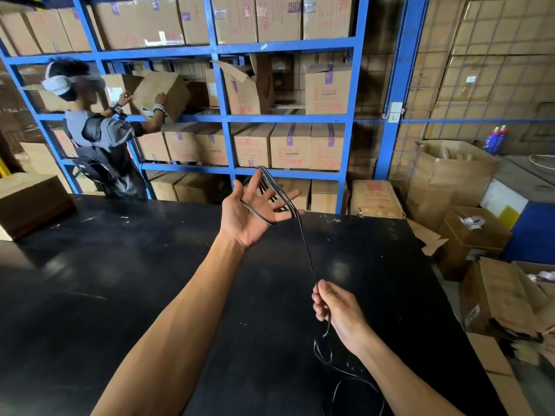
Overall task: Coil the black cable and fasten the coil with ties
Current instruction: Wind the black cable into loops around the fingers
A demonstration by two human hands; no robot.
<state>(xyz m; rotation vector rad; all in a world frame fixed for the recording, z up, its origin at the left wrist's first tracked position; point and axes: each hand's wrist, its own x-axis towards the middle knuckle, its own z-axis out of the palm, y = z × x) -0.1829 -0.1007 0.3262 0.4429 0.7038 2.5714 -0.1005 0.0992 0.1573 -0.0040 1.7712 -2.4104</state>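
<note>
Fingers [319, 292] pinch black cable [306, 250]; cardboard boxes [462, 175] beside table [120, 265].

Dim, even indoor light; soft glare patches on the black table [90, 295] left of the left hand [252, 211]. Wide-angle bending warps shelving [222, 115] beyond it; frame edges blur slightly.
</note>
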